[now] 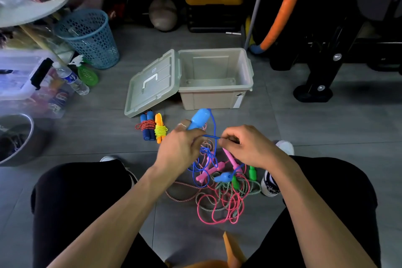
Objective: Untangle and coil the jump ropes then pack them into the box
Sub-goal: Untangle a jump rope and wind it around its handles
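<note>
My left hand (pixel 181 148) grips a light blue handle (pixel 199 118) of the blue jump rope (pixel 210 154). My right hand (pixel 245 146) pinches the blue cord just right of it. Below my hands lies a tangle on the floor: a pink rope (pixel 219 213), a green-grey twisted rope (pixel 245 191), a tan-red twisted rope (pixel 180 197), pink handles (pixel 206 175), green handles (pixel 252 173) and the second light blue handle (pixel 223 177). Two coiled ropes lie left of my hands: one with dark blue handles (pixel 146 127), one yellow with orange handles (pixel 159 129). The beige box (pixel 217 98) stands open, empty.
The box lid (pixel 152 85) hangs open to the left. A blue mesh basket (pixel 89 37), a water bottle (pixel 71 78) and a clear storage bin (pixel 26 80) stand at the left. Black gym equipment (pixel 326 50) fills the right. My knees flank the tangle.
</note>
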